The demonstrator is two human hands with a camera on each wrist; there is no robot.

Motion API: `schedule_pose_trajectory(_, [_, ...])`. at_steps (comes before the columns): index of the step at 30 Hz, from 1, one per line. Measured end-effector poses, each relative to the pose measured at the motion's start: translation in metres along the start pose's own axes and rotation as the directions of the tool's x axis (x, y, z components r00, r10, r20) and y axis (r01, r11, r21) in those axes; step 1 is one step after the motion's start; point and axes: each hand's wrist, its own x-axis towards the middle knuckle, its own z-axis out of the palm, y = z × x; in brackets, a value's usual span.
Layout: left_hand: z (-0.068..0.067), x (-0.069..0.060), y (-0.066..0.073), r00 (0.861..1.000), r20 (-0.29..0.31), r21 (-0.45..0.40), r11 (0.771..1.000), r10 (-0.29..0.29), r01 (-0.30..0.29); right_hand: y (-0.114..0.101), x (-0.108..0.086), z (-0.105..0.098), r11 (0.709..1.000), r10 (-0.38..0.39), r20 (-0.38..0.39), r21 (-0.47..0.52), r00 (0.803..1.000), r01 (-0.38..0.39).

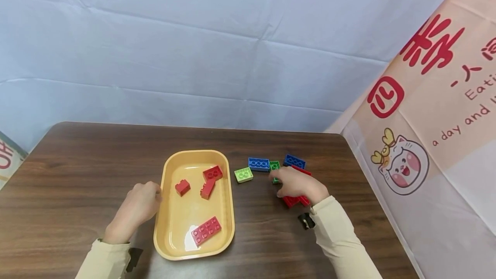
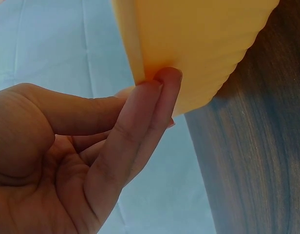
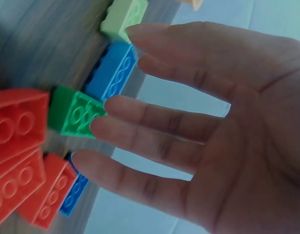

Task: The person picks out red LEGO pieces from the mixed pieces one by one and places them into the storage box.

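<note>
My left hand [image 1: 140, 203] pinches the left rim of a yellow tray [image 1: 181, 218]; in the left wrist view, the thumb and fingers [image 2: 135, 109] meet at the tray's edge. Several red toy building bricks [image 1: 206, 230] lie inside the tray. Over a cluster of bricks to the right, my right hand [image 1: 298, 183] is spread with its palm down and grips nothing. Its fingertips are close to a green brick [image 3: 77, 114] and a blue brick [image 3: 111, 70]; whether they touch cannot be told. Red bricks [image 3: 23, 126] lie beside these, partly hidden by the hand in the head view.
A lime-green brick [image 1: 243, 175] sits between the tray and the cluster. Another blue brick [image 1: 295, 161] lies behind the right hand. The dark wooden table [image 1: 77, 175] ends at a pale cloth backdrop [image 1: 174, 55], and a printed banner [image 1: 434, 141] hangs on the right.
</note>
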Motion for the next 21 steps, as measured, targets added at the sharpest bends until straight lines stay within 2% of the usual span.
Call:
schedule_pose_trajectory(8, [0.000,0.000,0.001,1.000,0.004,0.001,1.000,0.001,-0.001,0.018,-0.006,0.008,0.998,0.059,0.000,0.008,0.998,-0.059])
schedule_pose_trajectory(13, [-0.001,-0.001,0.001,1.000,0.005,0.000,1.000,-0.008,0.008,0.028,-0.009,0.013,0.998,0.060,-0.022,0.012,0.998,-0.060])
schedule_pose_trajectory(21, [0.000,0.000,0.001,1.000,0.002,0.011,1.000,-0.003,0.003,0.036,-0.010,0.021,0.991,0.112,-0.023,0.075,0.993,-0.110])
